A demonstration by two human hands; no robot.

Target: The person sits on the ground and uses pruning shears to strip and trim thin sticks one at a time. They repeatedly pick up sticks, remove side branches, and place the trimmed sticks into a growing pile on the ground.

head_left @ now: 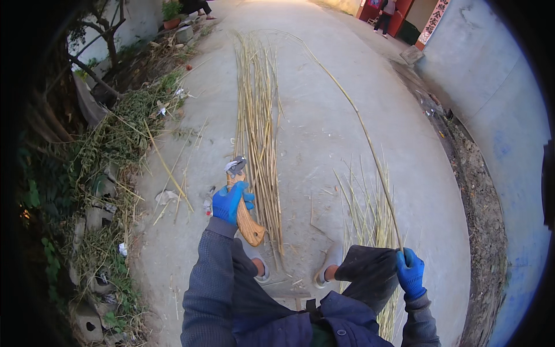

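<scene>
My left hand (pixel 229 202), in a blue glove, is closed around a curved wooden-handled tool (pixel 250 226). Its upper end carries a small dark metal part with something grey around it; I cannot make out the exact kind. Over by my right knee, my right hand (pixel 410 273), also blue-gloved, grips the thick end of a long thin cane stalk (pixel 370 141). That stalk arches up and away, its thin tip bending left over the far end of a cane bundle (pixel 257 115). The bundle lies lengthwise on the ground ahead, just beyond my left hand.
Thin pale stalks (pixel 370 214) lie in a second pile beside my right leg. Plants, dry stems and blocks (pixel 95 217) line the left edge of the concrete path (pixel 324 104). A pale wall (pixel 491 87) runs along the right. One person (pixel 386 16) stands by a red door; another sits far left.
</scene>
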